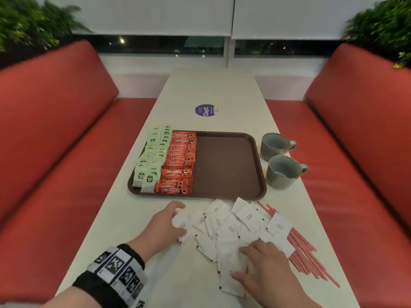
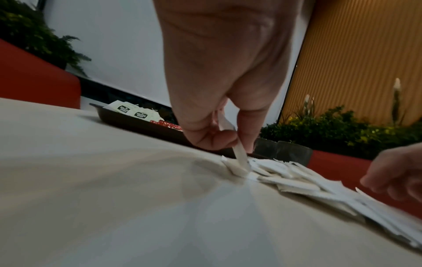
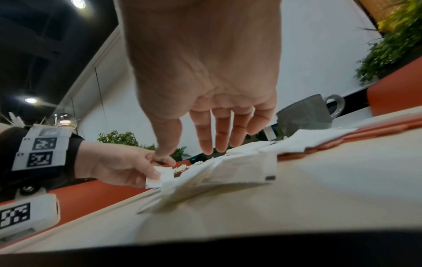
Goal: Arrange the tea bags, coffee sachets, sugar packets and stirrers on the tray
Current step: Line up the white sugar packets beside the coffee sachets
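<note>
Nearest, the right hand hovers low over the near end of a loose pile of white sugar packets on the desk; its fingers hang straight and slightly spread, tips at the packets, gripping nothing. Just left, the left hand pinches one packet between thumb and fingers at the pile's left edge, the packet tilted up on its edge against the others. A marker-patterned band wraps that wrist. Pink stirrers lie on the desk to the right of the pile, partly under it. Beyond the pile sits the brown tray: green tea bags fill its left edge in overlapping rows, red coffee sachets lie in a column beside them, and its right half is bare. Two grey cups stand on the desk just right of the tray. Farther back a purple sticker lies on the desk, with red benches on both sides.
</note>
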### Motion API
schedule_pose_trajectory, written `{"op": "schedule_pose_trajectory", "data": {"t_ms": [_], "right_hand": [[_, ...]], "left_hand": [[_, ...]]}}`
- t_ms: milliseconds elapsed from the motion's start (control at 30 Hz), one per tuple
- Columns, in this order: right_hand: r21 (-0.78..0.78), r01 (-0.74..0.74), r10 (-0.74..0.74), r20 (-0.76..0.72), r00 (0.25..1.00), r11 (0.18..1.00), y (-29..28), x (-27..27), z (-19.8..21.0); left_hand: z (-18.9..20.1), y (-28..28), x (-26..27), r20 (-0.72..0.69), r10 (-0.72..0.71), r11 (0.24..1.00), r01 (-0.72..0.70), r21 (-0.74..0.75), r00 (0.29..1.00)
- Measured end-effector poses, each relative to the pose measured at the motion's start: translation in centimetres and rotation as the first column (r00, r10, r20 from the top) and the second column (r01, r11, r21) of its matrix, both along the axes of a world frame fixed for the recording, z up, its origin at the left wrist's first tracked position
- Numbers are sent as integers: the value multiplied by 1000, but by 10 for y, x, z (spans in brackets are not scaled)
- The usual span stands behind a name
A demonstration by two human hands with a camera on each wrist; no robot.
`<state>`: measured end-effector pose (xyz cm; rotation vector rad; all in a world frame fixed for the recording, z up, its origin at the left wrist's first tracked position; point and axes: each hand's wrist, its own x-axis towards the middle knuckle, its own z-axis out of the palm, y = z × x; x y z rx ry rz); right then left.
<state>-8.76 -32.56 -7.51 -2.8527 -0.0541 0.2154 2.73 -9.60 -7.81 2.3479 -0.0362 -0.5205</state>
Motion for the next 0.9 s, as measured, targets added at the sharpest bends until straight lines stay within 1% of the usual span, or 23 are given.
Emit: {"op": "schedule_pose_trajectory", "data": {"t_ms": [33,100,133,167,233,300,367,433,467,500,567,633,667,733,767,800,833,900], "right_hand": [[-26,-26,25,-43,999,999,6,1,1],[-7,-36,35,-161,986,999,13,3,1],[-16,-36,33,-152,988,999,12,5,-4],[-24,-41,36,-161,986,999,12,9,-6],[-36,-39,31,-182,983,999,15,15,-6],[23,10,-5,-227,974,1000,19,19,-3],[83,81,-56,-268,962,993,22,23,-3],[161,165,-119,-261,958,973,24,26,-2],[231,215,-160,-234,959,949,23,27,-2],[306,268,-212,-205,955,913,22,28,0],[436,368,-333,-158,930,822,19,32,10],[553,427,-411,-161,897,715,18,38,25],[627,443,-428,-187,884,641,19,41,32],[757,465,-439,-261,860,459,22,47,46],[801,461,-432,-285,856,383,25,49,52],[831,447,-417,-296,859,331,28,50,59],[851,431,-399,-299,867,299,32,52,65],[874,401,-364,-292,885,274,40,54,78]], "left_hand": [[2,2,-2,-2,35,998,-35,-49,999],[5,8,-5,-40,120,979,-124,-162,992],[7,11,-6,-78,161,958,-174,-229,984],[10,14,-6,-128,192,927,-223,-302,973],[14,22,-6,-232,224,843,-307,-442,947],[17,28,-6,-301,219,776,-353,-523,928],[21,31,-5,-351,189,737,-369,-566,917],[23,35,-2,-392,154,713,-376,-592,907],[24,36,-1,-414,140,697,-387,-604,899],[25,38,1,-443,128,669,-407,-622,887],[28,40,6,-528,91,574,-478,-665,844],[36,41,10,-601,25,483,-537,-692,799],[40,42,11,-623,-3,469,-549,-692,782],[48,41,14,-643,-68,480,-540,-692,763],[53,41,15,-648,-109,488,-528,-696,754],[57,40,17,-651,-150,495,-514,-701,744],[62,39,17,-649,-188,500,-496,-709,737],[69,36,19,-626,-259,513,-444,-735,736]]}}
